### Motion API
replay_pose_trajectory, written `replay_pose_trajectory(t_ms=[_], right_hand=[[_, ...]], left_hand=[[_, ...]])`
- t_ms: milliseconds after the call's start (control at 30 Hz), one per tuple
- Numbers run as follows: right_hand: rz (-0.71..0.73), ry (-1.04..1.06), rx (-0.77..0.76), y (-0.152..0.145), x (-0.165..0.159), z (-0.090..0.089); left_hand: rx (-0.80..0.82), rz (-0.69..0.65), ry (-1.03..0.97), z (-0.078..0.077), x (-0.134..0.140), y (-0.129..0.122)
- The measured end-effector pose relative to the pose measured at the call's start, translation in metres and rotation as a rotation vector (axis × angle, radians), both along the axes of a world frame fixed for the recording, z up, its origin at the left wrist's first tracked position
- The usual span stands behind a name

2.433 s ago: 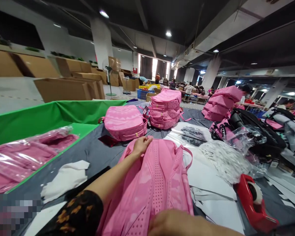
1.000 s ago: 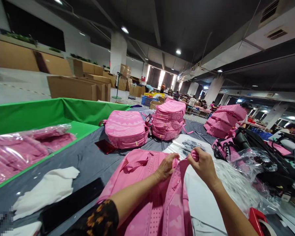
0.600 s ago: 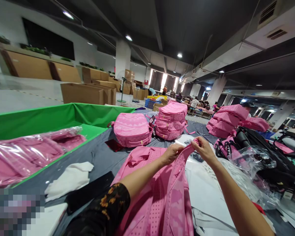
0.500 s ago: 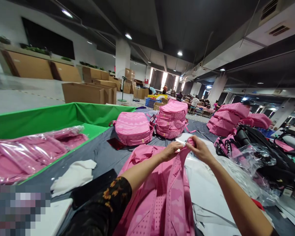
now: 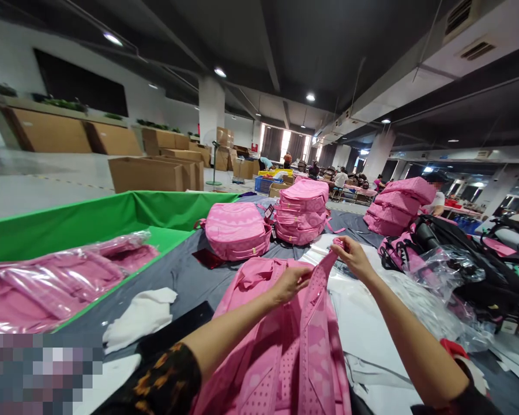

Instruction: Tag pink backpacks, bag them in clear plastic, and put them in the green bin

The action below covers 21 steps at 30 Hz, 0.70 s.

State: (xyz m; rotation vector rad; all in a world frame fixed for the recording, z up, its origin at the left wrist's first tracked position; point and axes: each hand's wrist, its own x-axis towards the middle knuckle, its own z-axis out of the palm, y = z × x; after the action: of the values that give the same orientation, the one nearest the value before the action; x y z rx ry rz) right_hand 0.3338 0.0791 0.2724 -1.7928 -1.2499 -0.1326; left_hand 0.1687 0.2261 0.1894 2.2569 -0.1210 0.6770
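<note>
A pink backpack (image 5: 253,288) lies in front of me with its padded back and straps facing up. My right hand (image 5: 353,256) pinches the upper end of one shoulder strap (image 5: 318,317) and holds it raised off the bag. Close to the same strap, on its left side, my left hand (image 5: 292,284) has its fingers curled against the strap's edge. The other strap lies flat on the bag. The lower end of the backpack runs out of view.
Beyond the bag stand a single pink backpack (image 5: 236,227) and a stack of pink backpacks (image 5: 301,216). To the left is a green-lined bin (image 5: 179,207) with plastic-wrapped pink bags (image 5: 69,276). White sheets (image 5: 367,328) and black bags (image 5: 471,271) lie right.
My left hand has moved down and left, away from my right hand. The right hand still holds the strap end, now stretched straighter. The view has shifted slightly.
</note>
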Motion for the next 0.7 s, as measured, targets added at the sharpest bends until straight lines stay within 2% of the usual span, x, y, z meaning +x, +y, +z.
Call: replay_pose_trajectory(t_ms=[67, 100, 167, 233, 300, 400, 467, 533, 633, 700], right_hand=[[0.013, 0.053, -0.018, 0.02, 0.006, -0.009], [0.014, 0.067, -0.037, 0.03, 0.008, -0.015], [0.026, 0.075, -0.097, 0.051, 0.011, -0.028], [0.05, 0.067, -0.174, 0.069, 0.009, -0.043], [0.067, 0.044, -0.26, 0.083, 0.005, -0.061], [0.066, -0.003, -0.369, 0.095, 0.001, -0.085], [0.053, -0.037, -0.419, 0.096, 0.002, -0.097], [0.021, -0.081, -0.439, 0.096, 0.005, -0.106], [-0.037, -0.168, -0.433, 0.094, 0.01, -0.116], [-0.068, -0.212, -0.438, 0.095, 0.012, -0.126]], left_hand=[[-0.108, -0.09, 0.095, -0.01, -0.029, -0.021], [-0.219, -0.148, 0.141, -0.015, -0.044, -0.035], [-0.528, -0.226, 0.216, -0.022, -0.076, -0.063], [-0.807, -0.232, 0.29, -0.022, -0.104, -0.086], [-0.837, -0.221, 0.395, -0.016, -0.128, -0.1], [-0.64, -0.246, 0.612, -0.002, -0.15, -0.098], [-0.547, -0.143, 0.65, 0.005, -0.155, -0.077], [-0.415, 0.097, 0.494, 0.006, -0.151, -0.038], [-0.082, 0.516, 0.186, -0.008, -0.129, 0.042], [0.053, 0.72, 0.223, -0.025, -0.105, 0.095]])
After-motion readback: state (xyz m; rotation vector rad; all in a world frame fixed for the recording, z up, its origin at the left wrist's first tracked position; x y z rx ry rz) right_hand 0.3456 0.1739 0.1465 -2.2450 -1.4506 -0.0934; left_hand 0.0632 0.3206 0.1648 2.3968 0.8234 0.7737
